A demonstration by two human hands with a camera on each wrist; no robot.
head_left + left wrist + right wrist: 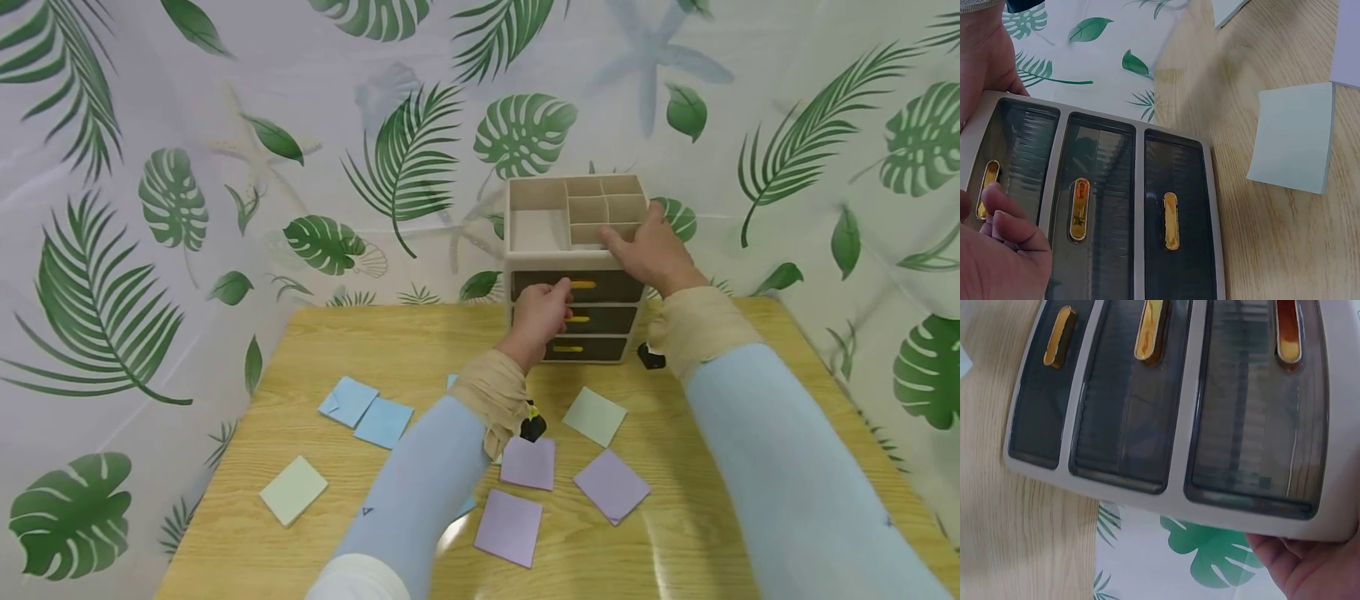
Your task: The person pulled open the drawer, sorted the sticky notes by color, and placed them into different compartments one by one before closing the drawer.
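Observation:
A cream desktop drawer organizer [576, 258] stands at the back of the table, with three dark see-through drawers and an open compartment tray on top. My left hand [536, 317] is at the top drawer, its curled fingers pinching the yellow handle [988, 181]. The drawer looks closed. With the thumb over the top rim and the fingers down the side, my right hand [656, 254] grips the organizer's right edge. In the right wrist view, part of that hand [1316, 569] shows beside the casing. The middle handle [1079, 209] and bottom handle [1171, 220] are untouched.
Several square paper pads lie on the wooden table [405, 333]: purple pads [507, 527] in front, blue pads [384, 422] at left, a pale green pad [595, 416] near the organizer and another green pad [294, 490] at far left. A leaf-patterned sheet [420, 150] hangs behind.

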